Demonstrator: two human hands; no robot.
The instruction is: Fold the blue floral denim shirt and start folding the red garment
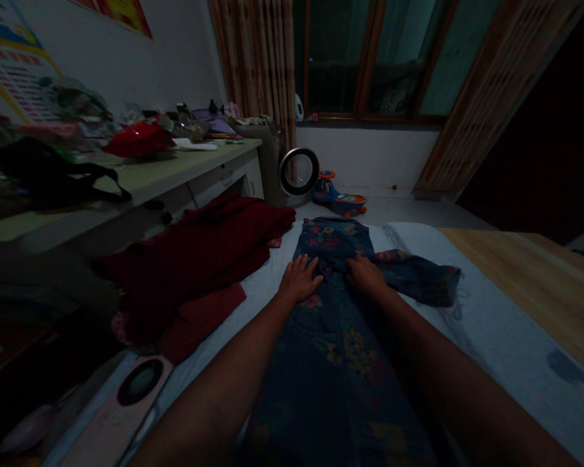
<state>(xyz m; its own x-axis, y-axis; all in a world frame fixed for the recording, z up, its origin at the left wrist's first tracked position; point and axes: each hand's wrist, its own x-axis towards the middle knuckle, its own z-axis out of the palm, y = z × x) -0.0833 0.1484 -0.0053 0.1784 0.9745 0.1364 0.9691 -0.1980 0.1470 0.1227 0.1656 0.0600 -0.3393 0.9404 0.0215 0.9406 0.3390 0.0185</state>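
Observation:
A long dark-blue denim garment (pixel 340 363) with a printed flower pattern lies spread over the bed, running from near my body to the far edge. Its sleeve (pixel 421 275) stretches out to the right, and a curved pocket seam shows on the left side. My left hand (pixel 299 279) rests flat on the garment's left edge, fingers spread. On the other side, my right hand (pixel 365 274) has its fingers curled in on the cloth around the middle of the garment, gripping it. The fingertips of that hand are partly hidden.
Dark red clothes (pixel 199 253) lie heaped to the left on the pale bed sheet (pixel 491 344). A pinkish phone-like object (pixel 121 408) is at the lower left. A cluttered desk (pixel 185 172) stands along the left wall. Beyond the bed are a ring-shaped appliance (pixel 298 172) and a blue-orange ride-on toy (pixel 340 198).

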